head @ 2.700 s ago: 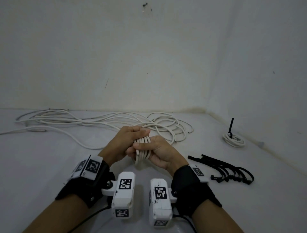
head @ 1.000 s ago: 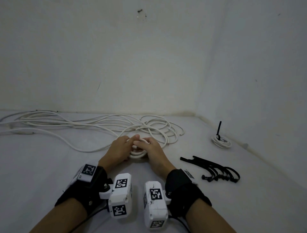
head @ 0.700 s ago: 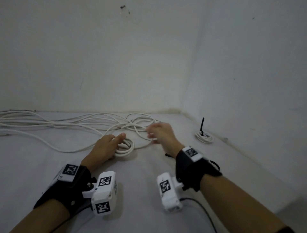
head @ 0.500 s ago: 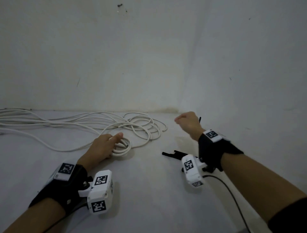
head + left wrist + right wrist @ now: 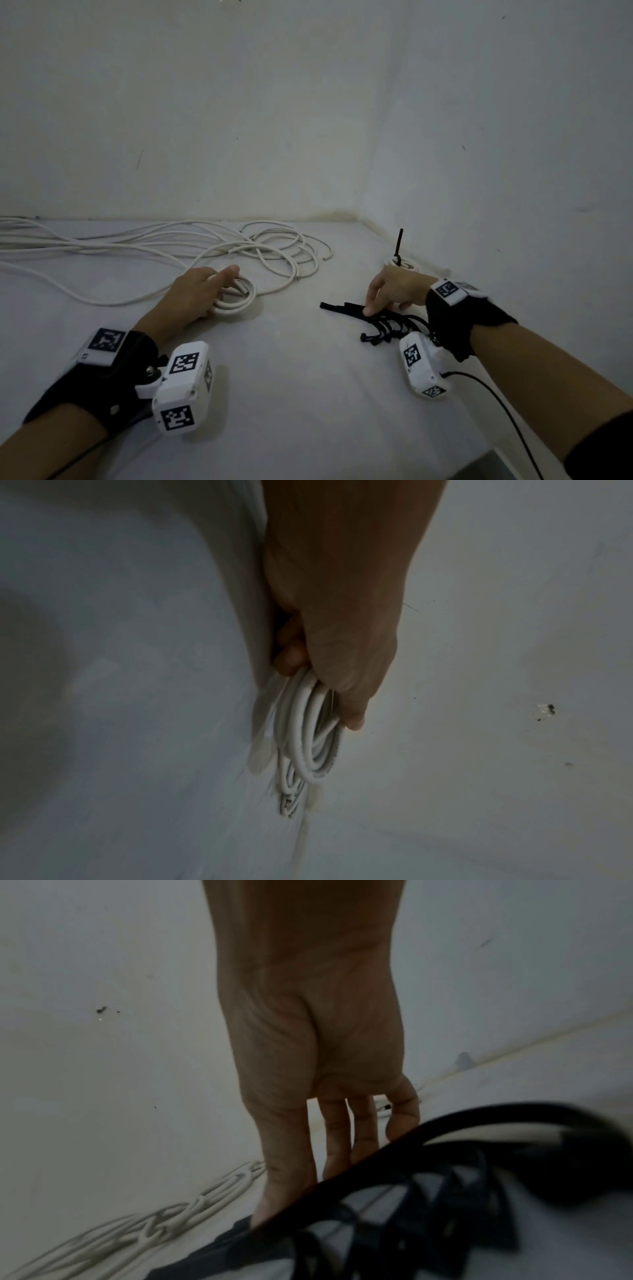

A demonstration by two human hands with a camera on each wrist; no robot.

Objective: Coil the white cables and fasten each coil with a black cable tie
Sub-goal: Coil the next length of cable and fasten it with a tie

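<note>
My left hand holds a small white cable coil down on the white table, left of centre. In the left wrist view its fingers curl round the coil. My right hand is over the pile of black cable ties on the right, with its fingertips touching the top ties. The right wrist view shows straight fingers reaching down behind the blurred ties. I cannot see any tie pinched. Behind my right hand lies a finished coil with a black tie tail sticking up.
Loose white cables sprawl across the back left of the table and end in loops near the middle. Walls meet in a corner at the back right. A dark wire trails from my right wrist camera.
My right hand let go of the coil, swung out to the right and came down on the black ties. My left hand lowered the coil to the table and kept hold of it.
</note>
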